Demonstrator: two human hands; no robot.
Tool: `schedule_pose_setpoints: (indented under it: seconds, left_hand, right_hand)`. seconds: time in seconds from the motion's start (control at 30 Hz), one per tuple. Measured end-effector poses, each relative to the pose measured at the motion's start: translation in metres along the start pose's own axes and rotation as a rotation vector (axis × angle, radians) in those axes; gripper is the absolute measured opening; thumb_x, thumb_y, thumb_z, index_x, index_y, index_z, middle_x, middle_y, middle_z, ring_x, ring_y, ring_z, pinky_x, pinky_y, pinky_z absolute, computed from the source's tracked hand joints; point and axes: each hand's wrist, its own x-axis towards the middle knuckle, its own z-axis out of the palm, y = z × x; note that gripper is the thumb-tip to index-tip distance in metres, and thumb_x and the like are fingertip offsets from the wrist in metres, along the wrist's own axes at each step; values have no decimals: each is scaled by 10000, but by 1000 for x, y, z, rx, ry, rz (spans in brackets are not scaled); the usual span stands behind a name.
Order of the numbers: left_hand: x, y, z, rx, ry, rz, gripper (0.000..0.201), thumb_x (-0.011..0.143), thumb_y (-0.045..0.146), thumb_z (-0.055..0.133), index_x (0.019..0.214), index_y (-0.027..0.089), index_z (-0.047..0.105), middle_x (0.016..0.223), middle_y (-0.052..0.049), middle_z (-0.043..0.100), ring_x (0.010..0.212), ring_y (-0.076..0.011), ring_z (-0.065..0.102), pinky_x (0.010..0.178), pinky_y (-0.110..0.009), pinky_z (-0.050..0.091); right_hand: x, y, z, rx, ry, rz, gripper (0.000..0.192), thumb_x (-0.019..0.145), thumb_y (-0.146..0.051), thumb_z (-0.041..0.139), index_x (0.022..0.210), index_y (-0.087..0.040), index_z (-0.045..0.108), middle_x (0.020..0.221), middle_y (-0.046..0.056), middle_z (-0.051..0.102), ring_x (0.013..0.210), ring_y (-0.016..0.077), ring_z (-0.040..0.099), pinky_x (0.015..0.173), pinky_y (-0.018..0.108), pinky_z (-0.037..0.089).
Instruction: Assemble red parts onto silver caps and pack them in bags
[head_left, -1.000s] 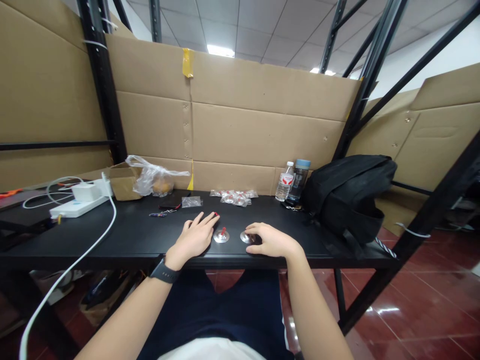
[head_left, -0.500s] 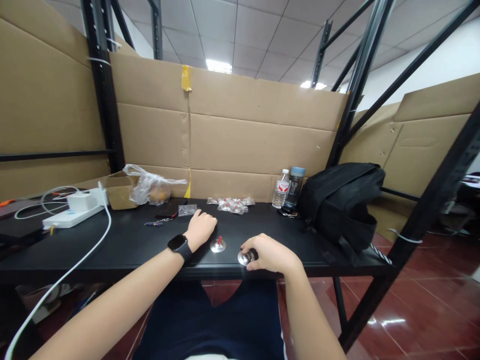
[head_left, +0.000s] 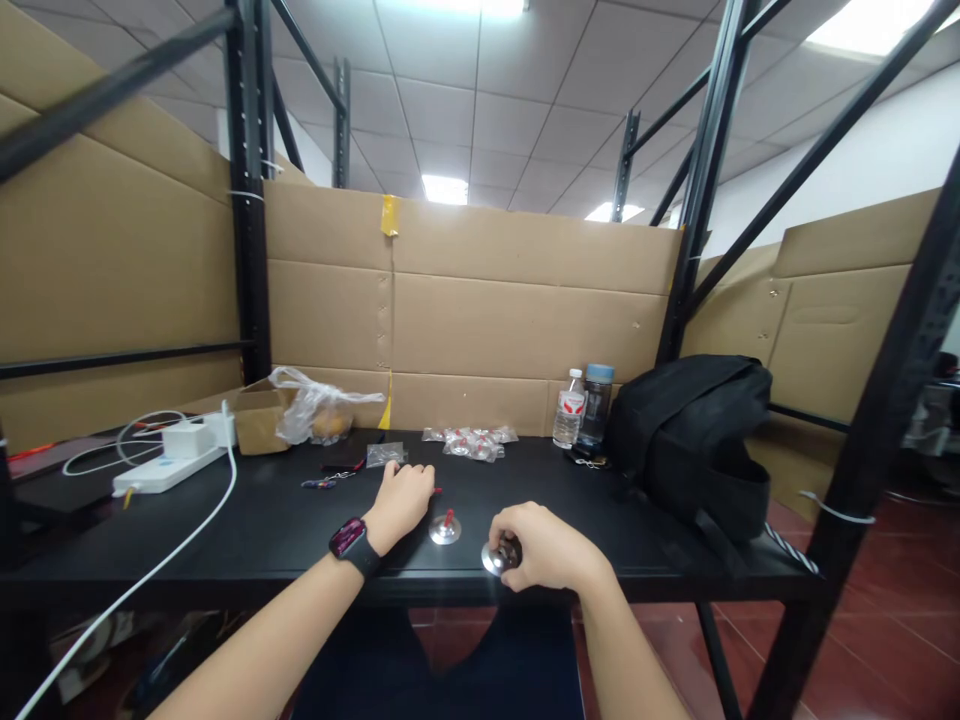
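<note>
A white power strip with its cable is seen at far left on the black table. The left hand, curled loosely and holding nothing, has been moved farther from the near edge beside a small silver disc with a red knob. A second silver disc, drawn toward the near edge, is pinched in the right hand; handling has evidently begun. A black backpack lies right.

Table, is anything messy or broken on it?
Nothing looks broken or spilled. The table is only cluttered: a white cable trails off its front edge. The right hand grips a shiny metal disc, and the left hand rests beside another disc.
</note>
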Motion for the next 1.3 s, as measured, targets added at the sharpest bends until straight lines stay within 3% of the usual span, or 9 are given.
schedule_pose_setpoints:
  seconds: [0.2, 0.27, 0.37, 0.57, 0.7, 0.87, 1.03, 1.13, 1.3]
  left_hand:
    - [-14, 0, -26, -308, 97, -108, 112, 971, 238, 527, 904, 225, 616, 853, 5, 749, 866, -219, 696, 890, -391, 315]
    - [-22, 3, -32, -413, 153, -111, 101, 951, 288, 583, 890, 239, 646, 903, 16, 759, 898, -210, 697, 890, -374, 335]
    - [-34, 9, -33, -525, 250, -121, 131, 935, 343, 626, 1022, 280, 700, 1008, 7, 774, 966, -216, 699, 905, -375, 359]
    - [-45, 17, -24, -492, 288, -99, 139, 960, 339, 616, 963, 318, 754, 1073, -1, 771, 1112, -250, 646, 903, -412, 314]
    - [-45, 18, -25, -485, 300, -77, 144, 990, 323, 582, 956, 291, 719, 1054, 1, 759, 1088, -231, 631, 879, -406, 287]
    - [-47, 21, -23, -431, 336, 31, 149, 1022, 276, 532, 980, 271, 675, 1030, 1, 737, 1071, -207, 612, 851, -385, 273]
    - [-48, 21, -22, -398, 383, 59, 159, 1028, 271, 516, 1009, 271, 674, 1108, -17, 692, 1118, -208, 584, 873, -372, 295]
    - [-49, 20, -23, -419, 399, 34, 177, 1032, 294, 505, 1024, 270, 681, 1142, -32, 670, 1137, -216, 573, 904, -383, 310]
    - [-50, 21, -26, -488, 411, -15, 197, 1024, 323, 506, 1009, 265, 694, 1172, -59, 645, 1162, -248, 559, 957, -431, 343]
  right_hand:
    - [4, 12, 3, 110, -5, -69, 380, 549, -128, 812, 897, -223, 691, 894, -18, 661, 809, 165, 603, 706, 227, 429]
    - [6, 15, 7, 102, -14, -90, 412, 534, -132, 808, 910, -225, 667, 922, -19, 639, 819, 165, 579, 716, 231, 419]
    - [8, 15, 14, 66, -27, -96, 463, 514, -131, 795, 931, -227, 616, 909, -27, 602, 828, 168, 541, 738, 240, 398]
    - [8, 7, 15, 58, -32, -43, 513, 517, -130, 759, 986, -231, 578, 963, -17, 564, 860, 172, 518, 725, 238, 372]
    - [9, 7, 13, 69, -54, -20, 464, 518, -133, 781, 932, -225, 592, 942, -23, 565, 847, 165, 514, 717, 238, 368]
    - [14, 10, 18, 30, -45, 18, 595, 431, -160, 848, 948, -227, 560, 905, -38, 535, 800, 157, 475, 658, 236, 340]
    - [13, 13, 16, 140, -3, -38, 518, 512, -151, 791, 976, -226, 572, 940, -26, 561, 819, 155, 522, 695, 237, 409]
    - [13, 13, 11, 227, 97, -55, 467, 572, -126, 745, 1006, -221, 603, 990, -4, 601, 864, 165, 577, 762, 256, 458]
    - [31, 1, 18, 366, 463, -98, 382, 688, -117, 691, 1049, -222, 622, 1008, 20, 684, 937, 198, 644, 858, 320, 485]
